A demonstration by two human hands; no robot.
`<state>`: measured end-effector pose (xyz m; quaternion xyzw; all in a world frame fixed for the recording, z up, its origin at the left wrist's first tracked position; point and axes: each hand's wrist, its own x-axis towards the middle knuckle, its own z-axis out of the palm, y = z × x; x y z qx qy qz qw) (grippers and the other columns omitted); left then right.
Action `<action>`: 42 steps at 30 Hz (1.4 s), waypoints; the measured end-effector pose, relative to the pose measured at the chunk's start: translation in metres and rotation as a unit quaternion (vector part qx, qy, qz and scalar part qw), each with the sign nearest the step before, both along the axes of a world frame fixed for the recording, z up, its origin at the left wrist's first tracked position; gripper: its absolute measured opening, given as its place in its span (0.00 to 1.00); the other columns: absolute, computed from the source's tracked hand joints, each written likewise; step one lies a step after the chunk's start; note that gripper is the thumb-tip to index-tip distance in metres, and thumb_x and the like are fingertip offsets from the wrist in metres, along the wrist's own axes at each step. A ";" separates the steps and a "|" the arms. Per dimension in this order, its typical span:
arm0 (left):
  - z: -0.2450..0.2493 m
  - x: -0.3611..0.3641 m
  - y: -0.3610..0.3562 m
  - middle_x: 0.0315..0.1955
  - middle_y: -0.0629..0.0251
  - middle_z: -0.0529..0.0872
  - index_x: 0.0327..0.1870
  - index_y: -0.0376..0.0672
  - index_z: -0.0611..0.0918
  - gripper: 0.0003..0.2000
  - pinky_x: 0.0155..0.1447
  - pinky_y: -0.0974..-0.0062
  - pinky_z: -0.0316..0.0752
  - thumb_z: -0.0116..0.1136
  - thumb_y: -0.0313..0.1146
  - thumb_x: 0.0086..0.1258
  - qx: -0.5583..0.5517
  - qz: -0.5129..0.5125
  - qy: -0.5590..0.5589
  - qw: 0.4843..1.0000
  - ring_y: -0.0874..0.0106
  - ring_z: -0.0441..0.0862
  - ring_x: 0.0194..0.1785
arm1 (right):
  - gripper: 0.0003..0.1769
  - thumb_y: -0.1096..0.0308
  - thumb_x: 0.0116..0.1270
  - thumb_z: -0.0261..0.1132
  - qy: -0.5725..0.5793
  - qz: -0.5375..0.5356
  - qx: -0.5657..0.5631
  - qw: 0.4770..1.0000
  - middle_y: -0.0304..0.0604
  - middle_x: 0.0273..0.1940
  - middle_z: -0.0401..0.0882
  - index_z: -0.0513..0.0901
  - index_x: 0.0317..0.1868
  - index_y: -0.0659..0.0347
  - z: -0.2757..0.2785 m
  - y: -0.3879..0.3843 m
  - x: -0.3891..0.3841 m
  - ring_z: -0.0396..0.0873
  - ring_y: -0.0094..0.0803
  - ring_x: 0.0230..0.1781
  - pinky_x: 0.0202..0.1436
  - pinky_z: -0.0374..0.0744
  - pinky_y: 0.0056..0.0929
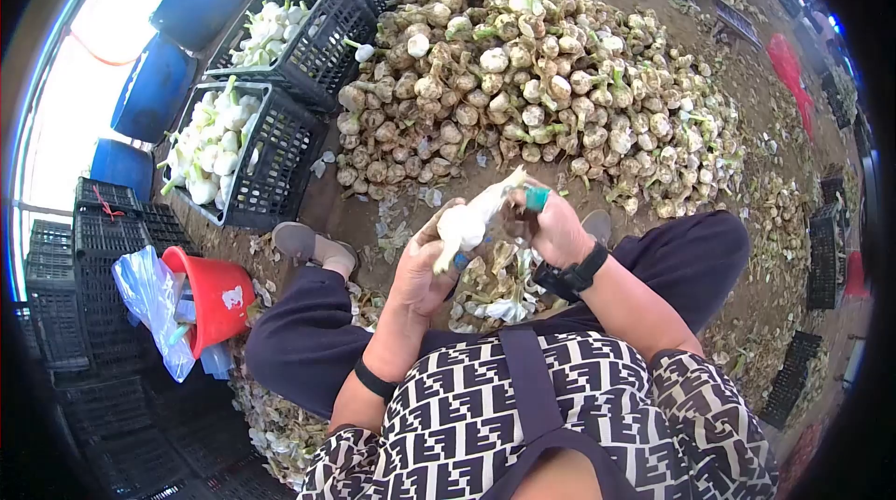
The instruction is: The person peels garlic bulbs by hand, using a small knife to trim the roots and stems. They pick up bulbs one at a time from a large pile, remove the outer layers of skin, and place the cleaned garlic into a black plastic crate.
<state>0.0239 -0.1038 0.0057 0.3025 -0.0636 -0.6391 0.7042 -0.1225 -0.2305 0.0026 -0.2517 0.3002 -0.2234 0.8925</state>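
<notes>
My left hand (420, 267) is wrapped round a white garlic bulb (459, 228), held above my lap with a pale stem end pointing down. From the bulb, a pale stalk with loose skin (499, 194) stretches up to my right hand (553, 228), whose fingers are closed at it. Green tape (536, 199) covers one finger of that hand, and its fingertips look dark with dirt. Exactly where they pinch is partly hidden. Below the hands, another clean garlic bulb (510, 309) lies among peeled skins on the ground between my legs.
A large heap of soil-stained garlic (523, 80) spreads ahead. At left stand black crates (280, 159) filled with cleaned white garlic (219, 141). A red bucket (224, 299) with a plastic bag (149, 304) sits beside my left knee. Blue barrels (140, 90) line the far left.
</notes>
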 end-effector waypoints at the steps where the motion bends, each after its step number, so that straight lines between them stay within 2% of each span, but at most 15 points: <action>1: -0.003 0.003 0.003 0.51 0.57 0.76 0.58 0.34 0.67 0.27 0.55 0.67 0.75 0.60 0.27 0.56 -0.037 -0.016 0.015 0.999 0.66 0.76 0.53 | 0.09 0.70 0.64 0.56 0.001 -0.001 -0.001 1.000 0.35 0.34 0.79 0.76 0.44 0.59 -0.007 -0.009 -0.002 0.76 0.22 0.31 0.34 0.77 0.21; 3: -0.004 0.003 0.008 0.50 0.57 0.76 0.58 0.35 0.68 0.27 0.54 0.66 0.76 0.61 0.28 0.55 -0.073 -0.031 0.031 0.996 0.66 0.77 0.52 | 0.09 0.69 0.64 0.56 0.235 -0.045 -0.127 0.963 0.35 0.32 0.79 0.75 0.44 0.61 -0.035 -0.025 -0.009 0.75 0.22 0.27 0.32 0.76 0.21; 4: -0.001 0.003 0.009 0.49 0.58 0.76 0.58 0.37 0.68 0.28 0.52 0.67 0.76 0.61 0.29 0.54 -0.055 -0.016 -0.022 0.998 0.65 0.77 0.52 | 0.12 0.65 0.62 0.59 0.293 0.082 -0.359 0.883 0.42 0.31 0.80 0.74 0.44 0.62 -0.065 -0.031 -0.018 0.78 0.31 0.26 0.30 0.77 0.29; 5: 0.000 0.004 0.008 0.49 0.59 0.77 0.58 0.38 0.68 0.28 0.51 0.67 0.76 0.62 0.30 0.54 -0.037 0.000 -0.076 0.996 0.64 0.77 0.51 | 0.17 0.62 0.59 0.62 0.426 0.227 -0.618 0.621 0.51 0.33 0.80 0.73 0.45 0.63 -0.078 -0.021 -0.022 0.80 0.42 0.30 0.33 0.77 0.40; 7: -0.009 0.007 0.012 0.48 0.60 0.76 0.55 0.40 0.69 0.26 0.52 0.66 0.75 0.62 0.30 0.54 -0.009 -0.003 -0.086 0.996 0.65 0.76 0.52 | 0.22 0.58 0.58 0.63 0.438 0.335 -0.615 0.564 0.56 0.35 0.79 0.72 0.48 0.63 -0.035 0.001 -0.019 0.79 0.50 0.37 0.39 0.75 0.46; 8: -0.012 0.007 0.012 0.49 0.60 0.76 0.55 0.41 0.69 0.25 0.53 0.66 0.74 0.61 0.30 0.54 0.003 0.030 -0.086 0.996 0.65 0.75 0.53 | 0.19 0.62 0.59 0.62 0.353 0.259 -0.630 0.642 0.53 0.36 0.80 0.73 0.47 0.64 -0.028 0.003 -0.016 0.79 0.49 0.37 0.41 0.76 0.39; 9: -0.013 0.006 0.011 0.50 0.59 0.76 0.54 0.42 0.70 0.24 0.54 0.66 0.73 0.61 0.29 0.55 0.013 0.064 -0.086 0.994 0.65 0.74 0.54 | 0.19 0.62 0.59 0.62 0.353 0.261 -0.629 0.641 0.53 0.36 0.80 0.73 0.47 0.64 -0.012 0.006 -0.009 0.79 0.49 0.37 0.41 0.76 0.39; 11: -0.009 0.004 0.008 0.50 0.59 0.75 0.55 0.42 0.68 0.23 0.56 0.65 0.72 0.57 0.27 0.57 0.007 0.062 -0.088 0.994 0.65 0.73 0.55 | 0.12 0.68 0.59 0.61 0.156 0.052 -0.541 0.825 0.50 0.36 0.79 0.76 0.42 0.65 0.018 0.014 0.008 0.78 0.48 0.37 0.39 0.77 0.36; 12: -0.005 0.003 0.007 0.50 0.59 0.75 0.55 0.42 0.67 0.23 0.56 0.66 0.72 0.56 0.26 0.57 0.011 0.054 -0.075 0.996 0.65 0.73 0.54 | 0.12 0.68 0.59 0.61 0.156 0.051 -0.541 0.825 0.50 0.36 0.79 0.76 0.42 0.65 0.020 0.016 0.013 0.78 0.48 0.37 0.39 0.77 0.36; 14: -0.010 0.002 0.006 0.48 0.57 0.75 0.55 0.41 0.66 0.21 0.55 0.67 0.73 0.52 0.24 0.58 0.022 0.056 -0.078 0.995 0.66 0.75 0.52 | 0.08 0.75 0.56 0.59 0.186 0.040 -0.663 0.724 0.48 0.34 0.79 0.78 0.37 0.65 0.022 0.019 0.017 0.78 0.45 0.35 0.38 0.77 0.33; 21: -0.023 0.005 0.009 0.47 0.58 0.75 0.53 0.39 0.67 0.19 0.54 0.69 0.73 0.50 0.21 0.58 0.077 0.073 -0.139 0.985 0.68 0.76 0.49 | 0.12 0.76 0.48 0.62 0.216 0.061 -0.754 0.617 0.46 0.34 0.79 0.79 0.36 0.61 0.014 0.023 0.018 0.79 0.42 0.33 0.36 0.77 0.33; 36: -0.001 0.003 0.015 0.46 0.59 0.76 0.55 0.38 0.67 0.21 0.48 0.69 0.75 0.53 0.26 0.59 0.046 0.004 -0.053 0.997 0.67 0.77 0.48 | 0.10 0.74 0.48 0.58 0.378 0.086 -0.751 0.534 0.46 0.31 0.77 0.75 0.34 0.61 -0.014 -0.008 0.012 0.77 0.44 0.35 0.38 0.76 0.38; 38: 0.000 0.005 0.015 0.46 0.61 0.76 0.54 0.39 0.68 0.20 0.49 0.70 0.75 0.54 0.26 0.59 0.040 0.010 -0.062 0.997 0.69 0.77 0.48 | 0.10 0.73 0.52 0.59 0.473 0.355 -0.655 0.470 0.49 0.35 0.79 0.76 0.37 0.62 -0.022 -0.015 0.005 0.78 0.46 0.35 0.39 0.76 0.38; 39: 0.000 0.005 0.016 0.45 0.62 0.76 0.52 0.39 0.68 0.19 0.49 0.72 0.74 0.56 0.25 0.59 0.036 0.017 -0.069 0.997 0.70 0.76 0.48 | 0.10 0.73 0.52 0.59 0.472 0.355 -0.656 0.470 0.49 0.35 0.79 0.76 0.37 0.62 -0.020 -0.012 0.005 0.78 0.46 0.35 0.39 0.76 0.38; 42: 0.000 0.003 0.012 0.44 0.64 0.76 0.50 0.40 0.69 0.17 0.51 0.76 0.72 0.57 0.26 0.60 0.098 0.053 -0.112 0.988 0.73 0.75 0.47 | 0.09 0.72 0.55 0.60 0.217 0.091 -0.643 0.728 0.49 0.36 0.79 0.77 0.37 0.63 0.015 0.012 0.007 0.78 0.47 0.35 0.39 0.77 0.36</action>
